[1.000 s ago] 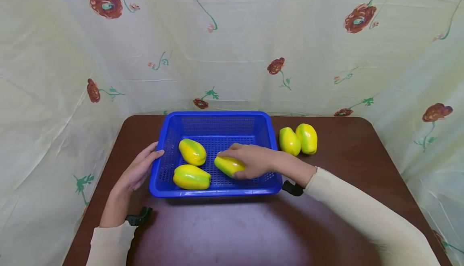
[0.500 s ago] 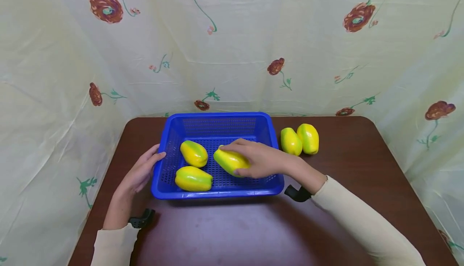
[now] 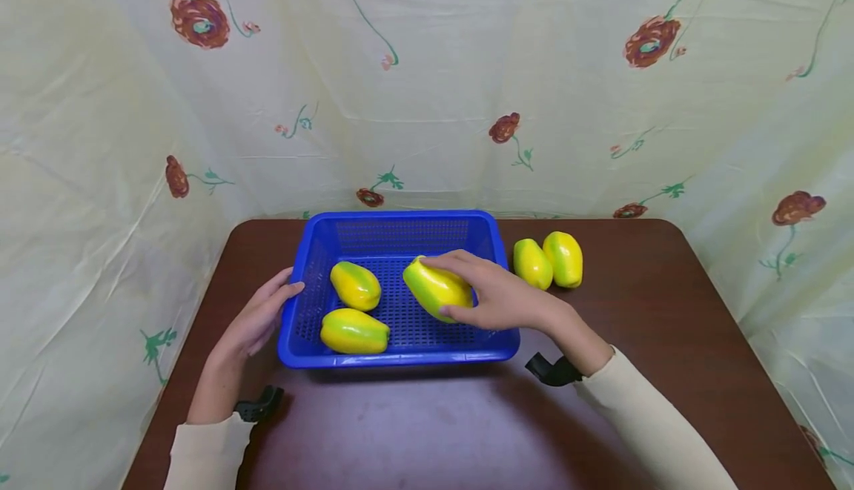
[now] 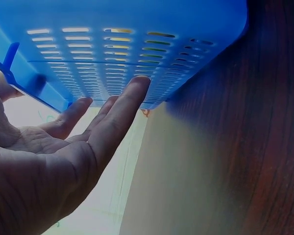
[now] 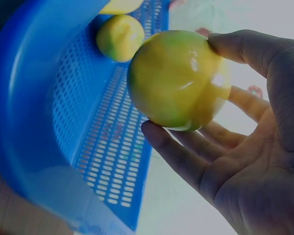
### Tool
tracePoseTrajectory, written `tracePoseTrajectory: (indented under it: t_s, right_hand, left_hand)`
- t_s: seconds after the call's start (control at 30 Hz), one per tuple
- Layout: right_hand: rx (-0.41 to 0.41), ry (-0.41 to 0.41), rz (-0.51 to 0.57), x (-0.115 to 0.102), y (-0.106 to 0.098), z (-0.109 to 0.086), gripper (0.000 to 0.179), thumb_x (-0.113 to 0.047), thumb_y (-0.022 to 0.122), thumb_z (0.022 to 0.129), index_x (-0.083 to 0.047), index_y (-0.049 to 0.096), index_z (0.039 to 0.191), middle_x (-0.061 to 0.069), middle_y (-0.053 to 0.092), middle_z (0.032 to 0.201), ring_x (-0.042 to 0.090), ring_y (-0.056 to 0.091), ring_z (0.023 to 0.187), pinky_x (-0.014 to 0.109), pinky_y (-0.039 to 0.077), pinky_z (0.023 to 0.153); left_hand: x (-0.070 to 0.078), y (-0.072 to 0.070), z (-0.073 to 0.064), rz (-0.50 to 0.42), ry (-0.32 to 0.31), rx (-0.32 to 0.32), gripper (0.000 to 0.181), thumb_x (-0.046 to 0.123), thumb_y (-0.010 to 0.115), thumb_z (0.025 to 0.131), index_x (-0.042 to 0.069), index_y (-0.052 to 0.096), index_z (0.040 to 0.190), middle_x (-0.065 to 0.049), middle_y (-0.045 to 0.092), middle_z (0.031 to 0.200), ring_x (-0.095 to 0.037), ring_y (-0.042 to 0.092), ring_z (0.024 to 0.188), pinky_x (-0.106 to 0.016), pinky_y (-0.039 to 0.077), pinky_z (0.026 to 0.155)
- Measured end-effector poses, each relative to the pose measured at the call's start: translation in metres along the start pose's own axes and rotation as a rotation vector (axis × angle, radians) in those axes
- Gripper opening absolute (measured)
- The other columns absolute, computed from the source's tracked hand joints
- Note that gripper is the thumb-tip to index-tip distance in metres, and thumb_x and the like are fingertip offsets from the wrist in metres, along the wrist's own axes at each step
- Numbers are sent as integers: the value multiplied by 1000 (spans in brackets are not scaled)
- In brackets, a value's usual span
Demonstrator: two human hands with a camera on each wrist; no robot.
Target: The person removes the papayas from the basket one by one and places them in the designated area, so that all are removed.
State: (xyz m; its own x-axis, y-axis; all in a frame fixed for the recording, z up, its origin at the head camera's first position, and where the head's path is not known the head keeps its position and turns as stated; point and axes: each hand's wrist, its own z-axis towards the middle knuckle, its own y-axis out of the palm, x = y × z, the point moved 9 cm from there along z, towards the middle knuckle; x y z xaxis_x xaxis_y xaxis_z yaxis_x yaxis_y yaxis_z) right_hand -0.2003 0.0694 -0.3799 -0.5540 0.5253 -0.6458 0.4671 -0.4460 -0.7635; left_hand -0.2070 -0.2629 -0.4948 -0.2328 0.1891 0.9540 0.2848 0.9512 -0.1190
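Note:
My right hand (image 3: 503, 297) grips a yellow-green papaya (image 3: 432, 288) between thumb and fingers. It is held above the right part of the blue basket (image 3: 400, 361). In the right wrist view the held papaya (image 5: 179, 81) shows its round end, with the thumb on one side and fingertips on the other. Two papayas, an upper one (image 3: 356, 286) and a lower one (image 3: 355, 331), lie on the left of the basket floor. My left hand (image 3: 262, 316) holds the basket's left side, thumb over the rim. Its fingers (image 4: 120, 115) lie along the slotted outer wall.
Two more papayas, one (image 3: 532, 264) beside another (image 3: 563, 259), lie on the brown table (image 3: 640, 305) right of the basket. A floral curtain (image 3: 427, 104) hangs behind the table and along both sides.
My right hand has lifted the papaya from the basket floor and shifted it slightly to the right. The left hand keeps its hold on the basket's side.

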Motion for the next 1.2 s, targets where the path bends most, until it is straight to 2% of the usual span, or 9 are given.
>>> tracePoseTrajectory:
  t_s: [0.23, 0.43, 0.7, 0.87, 0.93, 1.1, 1.2]
  right_hand:
    - [118, 29, 36, 12, -13, -15, 73, -28, 78, 97, -28, 43, 161, -1, 53, 157, 19, 57, 132, 43, 57, 106]
    - [202, 39, 66, 27, -22, -27, 75, -28, 78, 97, -28, 42, 162, 0, 51, 160, 19, 58, 129, 44, 58, 102]
    - [309, 58, 149, 44, -30, -40, 78, -22, 79, 97, -28, 39, 163, 4, 52, 157, 21, 59, 121, 48, 60, 98]
    - [358, 99, 249, 56, -34, -50, 77, -19, 78, 97, -33, 39, 163, 5, 50, 157, 27, 60, 124, 52, 59, 103]
    - [375, 115, 291, 62, -36, -54, 78, -17, 77, 98, -36, 38, 162, 4, 48, 158, 28, 60, 127, 47, 60, 103]
    - [417, 113, 365, 69, -41, -64, 76, -12, 75, 98, -34, 39, 162, 5, 49, 159, 31, 62, 131, 26, 61, 97]
    - [449, 107, 388, 73, -44, -68, 76, -9, 75, 98, -31, 40, 162, 6, 49, 159, 29, 62, 131, 22, 60, 97]
  left_hand:
    - [0, -1, 0, -5, 5, -5, 68, 42, 44, 114, 6, 21, 167, -32, 44, 156, -11, 73, 113, -39, 65, 95]
    - [1, -2, 2, 1, -1, -1, 68, 41, 44, 114, 6, 21, 167, -33, 43, 157, -10, 73, 112, -39, 65, 95]
    - [-1, -1, 0, 5, 0, 4, 69, 42, 44, 113, 6, 21, 167, -33, 42, 159, -12, 72, 113, -41, 65, 95]
    - [-1, -1, 0, 9, -2, 7, 69, 43, 44, 113, 7, 20, 167, -33, 42, 159, -10, 72, 112, -39, 65, 95]
    - [0, -1, 0, 7, 2, 5, 69, 43, 44, 113, 6, 21, 167, -33, 42, 158, -10, 72, 112, -38, 65, 95]
    - [1, 0, 0, 9, 6, 7, 68, 41, 43, 114, 5, 21, 167, -33, 43, 156, -9, 72, 111, -33, 64, 94]
    - [1, 0, -1, 16, 6, 10, 68, 42, 43, 114, 5, 21, 167, -33, 43, 156, -8, 72, 110, -34, 64, 93]
